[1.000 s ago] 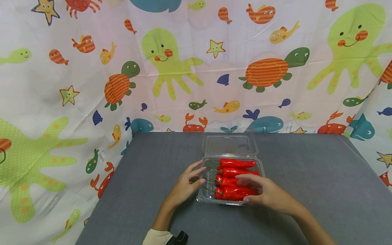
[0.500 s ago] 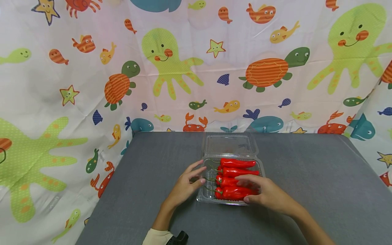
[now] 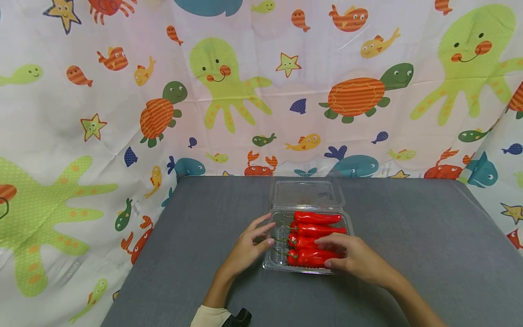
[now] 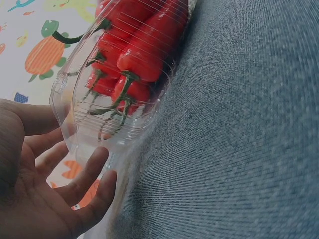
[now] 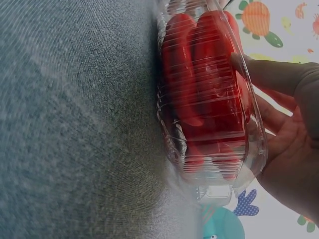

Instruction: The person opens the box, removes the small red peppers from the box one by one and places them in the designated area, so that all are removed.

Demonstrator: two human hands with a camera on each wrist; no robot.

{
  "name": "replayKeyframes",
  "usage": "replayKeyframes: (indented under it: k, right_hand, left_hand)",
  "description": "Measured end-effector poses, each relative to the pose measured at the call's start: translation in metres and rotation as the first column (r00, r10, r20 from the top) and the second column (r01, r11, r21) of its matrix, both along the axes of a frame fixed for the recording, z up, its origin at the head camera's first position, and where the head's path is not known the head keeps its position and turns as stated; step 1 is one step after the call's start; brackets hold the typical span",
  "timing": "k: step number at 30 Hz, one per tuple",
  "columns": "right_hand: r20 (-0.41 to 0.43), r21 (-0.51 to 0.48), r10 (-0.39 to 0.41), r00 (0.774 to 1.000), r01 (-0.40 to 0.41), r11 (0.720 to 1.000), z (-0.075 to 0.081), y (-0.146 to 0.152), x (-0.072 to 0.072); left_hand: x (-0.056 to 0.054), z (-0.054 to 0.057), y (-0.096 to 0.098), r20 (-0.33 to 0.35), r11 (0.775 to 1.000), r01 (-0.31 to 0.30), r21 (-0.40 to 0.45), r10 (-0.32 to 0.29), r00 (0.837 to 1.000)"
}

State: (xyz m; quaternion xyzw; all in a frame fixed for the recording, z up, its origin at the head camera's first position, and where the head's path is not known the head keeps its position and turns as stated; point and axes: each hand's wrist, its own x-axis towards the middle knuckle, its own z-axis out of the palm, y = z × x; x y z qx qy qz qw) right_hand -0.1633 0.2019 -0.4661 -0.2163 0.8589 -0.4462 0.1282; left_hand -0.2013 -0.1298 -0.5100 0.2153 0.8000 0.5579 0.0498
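Observation:
A clear plastic clamshell box (image 3: 282, 271) lies on the grey table with its lid (image 3: 306, 193) folded back. Several red peppers (image 3: 318, 218) with thin green stems fill it, stems pointing left. My left hand (image 3: 245, 250) is at the box's left side, fingers spread and loosely bent around the corner; the left wrist view shows the fingertips (image 4: 101, 153) right by the clear wall, holding nothing. Over the box's right side, my right hand (image 3: 361, 261) rests with relaxed fingers reaching above the peppers. Its thumb (image 5: 269, 72) overlaps the box's near rim in the right wrist view.
The grey tabletop (image 3: 412, 231) spreads out on both sides of the box. Behind and to the left hangs a white curtain (image 3: 261, 122) printed with sea animals. A dark wrist strap (image 3: 239, 318) shows at my left sleeve.

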Motion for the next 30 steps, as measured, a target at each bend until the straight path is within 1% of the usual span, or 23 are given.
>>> replayKeyframes:
  k: [10,14,23,25,30]
  right_hand:
    - [-0.006,0.042,-0.009,1.000,0.010,0.999,0.0002,-0.0014,-0.0013]
    - [-0.028,0.058,-0.002,1.000,0.003,0.998,0.0005,-0.0012,-0.0011]
    - [-0.116,0.094,0.029,0.993,-0.019,0.995,-0.0039,0.0012,-0.0005]
    - [-0.131,0.095,0.035,0.991,-0.022,0.995,-0.0046,0.0017,-0.0002]
    - [-0.198,0.075,0.037,0.980,-0.023,0.997,-0.0059,0.0030,0.0015]
  left_hand:
    - [-0.0012,-0.0014,-0.0005,-0.005,1.000,0.002,-0.006,-0.002,1.000]
    - [-0.0010,-0.0012,-0.0004,-0.011,1.000,0.001,-0.007,-0.001,1.000]
    - [0.0000,0.0007,0.0005,-0.011,1.000,0.002,-0.004,-0.002,1.000]
    - [0.0003,0.0010,0.0007,-0.011,1.000,0.001,-0.005,-0.001,1.000]
    - [0.0003,0.0009,0.0007,-0.009,1.000,0.001,-0.002,-0.001,1.000]
